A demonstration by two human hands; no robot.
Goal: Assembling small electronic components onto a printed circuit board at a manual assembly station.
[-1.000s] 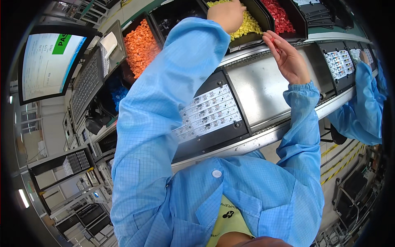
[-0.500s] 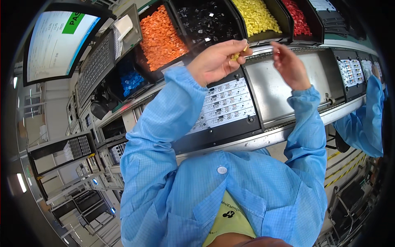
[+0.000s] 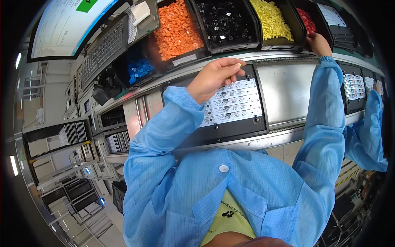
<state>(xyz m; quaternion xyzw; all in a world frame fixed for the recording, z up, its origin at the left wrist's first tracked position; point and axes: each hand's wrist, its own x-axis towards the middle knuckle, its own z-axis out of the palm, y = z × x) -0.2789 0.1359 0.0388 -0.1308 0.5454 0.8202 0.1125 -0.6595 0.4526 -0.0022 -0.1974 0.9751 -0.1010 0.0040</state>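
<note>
Above the upper right of a board panel [image 3: 236, 103] is my left hand [image 3: 212, 78], its thumb and index finger closed on a small yellow plastic piece [image 3: 240, 64]. The panel holds rows of white circuit strips in a black carrier. My right hand [image 3: 320, 44] reaches out to the front of a bin of red pieces [image 3: 305, 20], fingers curled at its edge. What those fingertips hold, if anything, is hidden. Beside that bin stands one of yellow pieces [image 3: 271, 20].
Bins of black pieces [image 3: 224, 20], orange pieces [image 3: 177, 29] and blue pieces [image 3: 140, 70] line the back. A metal conveyor bed [image 3: 286, 92] lies right of the panel. Keyboard [image 3: 103, 45] and monitor [image 3: 68, 29] stand left. A co-worker's sleeve [image 3: 368, 131] is at far right.
My right hand has moved right and away from me, from above the conveyor to the red bin. My left hand has come down slightly toward the panel, and less yellow shows in it.
</note>
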